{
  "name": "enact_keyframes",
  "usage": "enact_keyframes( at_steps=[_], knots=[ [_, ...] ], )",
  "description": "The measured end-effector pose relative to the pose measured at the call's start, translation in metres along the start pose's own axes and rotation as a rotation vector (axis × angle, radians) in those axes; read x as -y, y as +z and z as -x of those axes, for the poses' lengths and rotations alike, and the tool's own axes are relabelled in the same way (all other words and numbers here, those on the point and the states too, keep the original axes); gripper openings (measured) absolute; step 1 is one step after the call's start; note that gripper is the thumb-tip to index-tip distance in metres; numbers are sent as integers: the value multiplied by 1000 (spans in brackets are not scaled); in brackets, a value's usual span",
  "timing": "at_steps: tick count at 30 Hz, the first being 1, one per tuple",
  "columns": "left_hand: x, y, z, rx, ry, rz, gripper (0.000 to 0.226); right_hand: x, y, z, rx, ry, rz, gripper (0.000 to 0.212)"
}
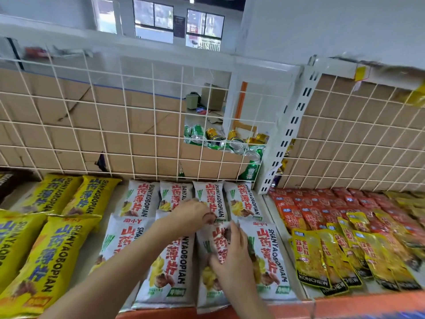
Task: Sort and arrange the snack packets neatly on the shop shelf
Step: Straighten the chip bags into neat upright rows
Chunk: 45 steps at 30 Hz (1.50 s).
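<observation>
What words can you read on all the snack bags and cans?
"SHANYAOBOPIAN", with "山药薄片" in red: on the white packets.
"SHANYAOBOPIAN", with the same characters in blue: on the yellow packets.
"KONCHEW": on the small yellow pouches at the right.
Red pouches and cans: print too blurred to read.

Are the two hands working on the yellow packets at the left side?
No, the left hand and the right hand both hold a white packet in the middle.
</observation>
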State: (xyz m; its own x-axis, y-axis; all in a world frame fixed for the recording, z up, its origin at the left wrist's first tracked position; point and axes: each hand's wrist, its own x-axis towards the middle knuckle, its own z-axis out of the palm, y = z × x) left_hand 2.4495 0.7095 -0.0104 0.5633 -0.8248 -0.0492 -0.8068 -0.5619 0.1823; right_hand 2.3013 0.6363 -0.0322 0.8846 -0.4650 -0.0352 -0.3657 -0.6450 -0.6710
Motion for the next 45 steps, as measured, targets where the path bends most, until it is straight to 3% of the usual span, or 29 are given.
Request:
enact_keyframes(
  at_steps=[8, 14, 26, 31, 36, 42, 45],
  knots=[
    [-2, -19, -3, 173, 34, 201, 28, 3, 2, 5, -65, -52, 69, 88],
    [0, -10, -11, 22, 32, 284, 20, 8, 13, 20, -18, -16, 204, 108],
    [5, 5, -19, -74, 15, 384, 33, 5, 17, 30, 20, 66, 198, 108],
    [2, 9, -18, -131, -7, 341, 33, 6, 17, 35, 17, 97, 200, 110],
    [1, 13, -14, -179, -58, 287, 19, 5, 17, 41, -37, 129, 184, 109],
    [-2, 15, -11, -287, -8, 148, 17, 7, 18, 50, -130, 46, 221, 115],
    [-6, 12, -21, -216, -6, 178, 20, 11, 24, 52, -116, 70, 257, 119]
  ],
)
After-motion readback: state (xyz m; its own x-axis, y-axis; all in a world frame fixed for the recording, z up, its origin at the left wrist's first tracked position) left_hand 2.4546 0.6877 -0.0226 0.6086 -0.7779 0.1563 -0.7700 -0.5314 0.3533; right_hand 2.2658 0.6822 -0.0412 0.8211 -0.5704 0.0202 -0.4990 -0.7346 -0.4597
